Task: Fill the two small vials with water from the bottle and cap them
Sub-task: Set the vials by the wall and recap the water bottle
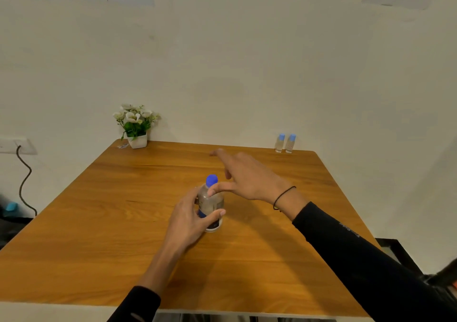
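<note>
A clear water bottle [211, 204] with a blue cap and a dark label stands upright near the middle of the wooden table [123, 235]. My left hand [190, 219] is wrapped around its body. My right hand [243, 175] hovers just right of the cap with fingers spread, the thumb tip touching the bottle's neck. Two small clear vials [285, 143] with light blue caps on stand side by side at the far right corner, well beyond both hands.
A small white pot of white flowers [135, 126] stands at the table's far left corner. The wall rises right behind the table. A black cable [24, 180] hangs from a wall socket at the left. A dark chair [400, 252] is at the right.
</note>
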Demonstrator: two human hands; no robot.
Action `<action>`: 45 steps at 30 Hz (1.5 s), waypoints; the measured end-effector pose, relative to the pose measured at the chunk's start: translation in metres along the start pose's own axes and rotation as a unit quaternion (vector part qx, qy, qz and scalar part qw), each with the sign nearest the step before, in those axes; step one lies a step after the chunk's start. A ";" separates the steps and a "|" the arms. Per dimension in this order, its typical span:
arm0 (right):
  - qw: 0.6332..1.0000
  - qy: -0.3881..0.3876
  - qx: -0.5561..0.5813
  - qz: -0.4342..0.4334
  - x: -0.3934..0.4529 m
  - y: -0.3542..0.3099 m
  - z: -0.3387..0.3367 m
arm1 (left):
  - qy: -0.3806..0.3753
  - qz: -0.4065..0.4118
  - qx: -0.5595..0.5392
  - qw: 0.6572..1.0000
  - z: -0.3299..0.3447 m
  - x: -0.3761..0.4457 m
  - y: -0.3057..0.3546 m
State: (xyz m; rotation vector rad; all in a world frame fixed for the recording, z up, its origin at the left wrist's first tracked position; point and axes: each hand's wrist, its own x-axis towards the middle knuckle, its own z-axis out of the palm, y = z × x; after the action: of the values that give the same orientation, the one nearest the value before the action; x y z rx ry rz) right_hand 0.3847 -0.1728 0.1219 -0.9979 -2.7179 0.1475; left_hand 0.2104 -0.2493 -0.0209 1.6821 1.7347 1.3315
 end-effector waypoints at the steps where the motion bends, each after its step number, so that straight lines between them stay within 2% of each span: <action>1: 0.999 0.005 0.033 0.013 -0.002 0.006 0.002 | 0.000 0.002 0.000 1.000 -0.001 0.002 0.001; 5: 0.986 -0.008 0.153 0.072 -0.013 0.025 0.025 | 0.001 0.000 -0.002 1.000 -0.003 0.013 -0.004; 7: 0.968 -0.032 0.227 0.098 -0.017 0.028 0.047 | 0.000 -0.004 -0.004 1.000 -0.004 0.017 -0.005; 9: 0.953 -0.025 0.284 0.104 -0.016 0.028 0.067 | -0.002 -0.001 -0.009 1.000 -0.004 0.020 -0.005; 12: 0.932 0.006 0.344 0.117 -0.009 0.024 0.085 | -0.003 -0.003 -0.013 1.000 -0.006 0.026 -0.005; 15: 0.913 -0.011 0.386 0.132 0.001 0.020 0.102 | -0.006 -0.010 -0.009 1.000 -0.012 0.038 -0.011; 18: 0.881 0.006 0.443 0.166 0.021 0.021 0.117 | -0.017 -0.021 0.020 0.999 -0.017 0.053 -0.023; 23: 0.901 0.038 0.401 0.160 0.076 0.025 0.137 | -0.027 -0.071 0.036 0.997 -0.028 0.096 -0.055; 30: 0.897 0.079 0.406 0.155 0.201 0.037 0.174 | -0.024 -0.095 0.121 0.988 -0.067 0.194 -0.109; 38: 0.922 0.094 0.351 0.133 0.342 0.057 0.203 | 0.048 -0.166 0.145 0.974 -0.090 0.294 -0.172; 45: 0.918 0.102 0.340 0.176 0.382 0.060 0.210 | 0.099 -0.206 0.161 0.960 -0.081 0.325 -0.184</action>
State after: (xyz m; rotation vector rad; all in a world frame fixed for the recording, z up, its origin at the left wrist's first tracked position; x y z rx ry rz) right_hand 0.0857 0.1187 -0.0190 -1.1646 -2.0158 0.9211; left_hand -0.0263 0.0512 -0.0237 1.2577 2.3676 1.0949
